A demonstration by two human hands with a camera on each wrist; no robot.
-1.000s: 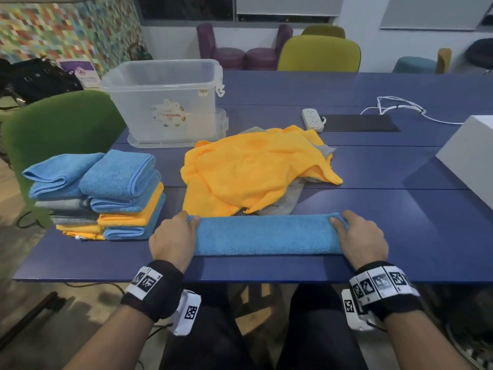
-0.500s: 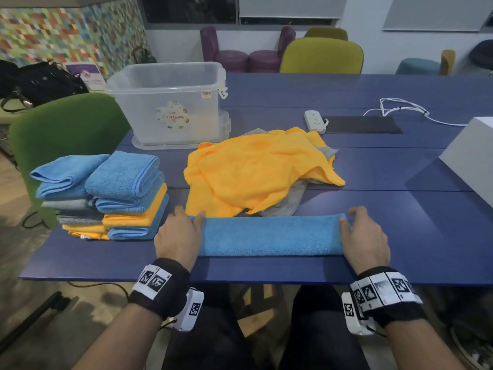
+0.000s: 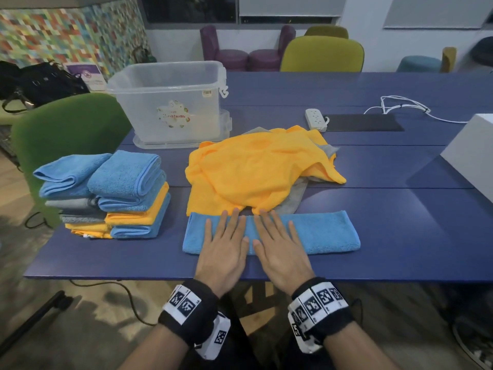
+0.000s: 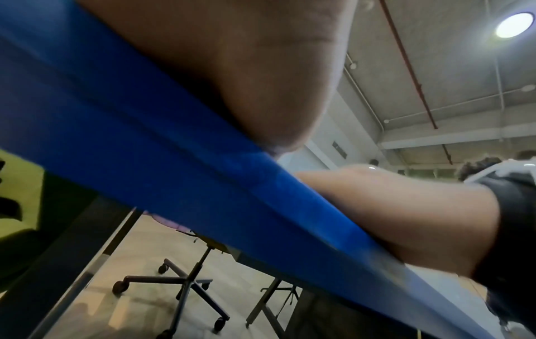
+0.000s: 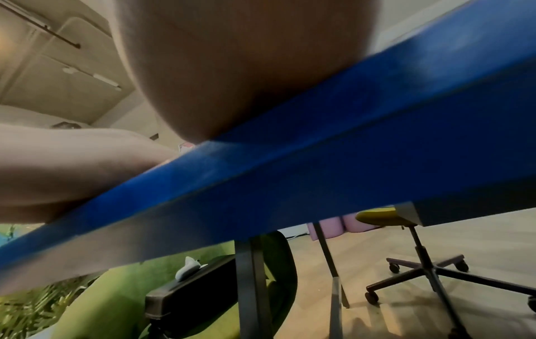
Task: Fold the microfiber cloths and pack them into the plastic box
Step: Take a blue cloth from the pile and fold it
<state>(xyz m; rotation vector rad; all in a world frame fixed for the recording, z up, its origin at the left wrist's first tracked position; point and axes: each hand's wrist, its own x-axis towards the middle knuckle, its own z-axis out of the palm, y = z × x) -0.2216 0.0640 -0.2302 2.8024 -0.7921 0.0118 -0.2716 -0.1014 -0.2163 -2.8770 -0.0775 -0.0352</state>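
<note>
A blue microfiber cloth [image 3: 320, 232], folded into a long strip, lies near the front edge of the blue table [image 3: 400, 236]. My left hand [image 3: 226, 236] and right hand [image 3: 274, 236] lie flat side by side on its middle, fingers straight and spread. Behind the strip sits a loose heap of orange cloths [image 3: 256, 166] over grey ones. A stack of folded blue, orange and grey cloths [image 3: 112, 196] stands at the front left. The clear plastic box [image 3: 170, 102] stands open at the back left. Both wrist views show only palm and table edge [image 4: 203, 160].
A white power strip [image 3: 316, 118] and a dark pad [image 3: 362, 122] lie behind the heap, with a white cable [image 3: 405, 105] further right. A white box [image 3: 472, 153] fills the right edge. A green chair [image 3: 69, 129] stands left of the table.
Both hands left the ends of the blue strip and came together at its middle, now lying flat on it. The strip stays in place.
</note>
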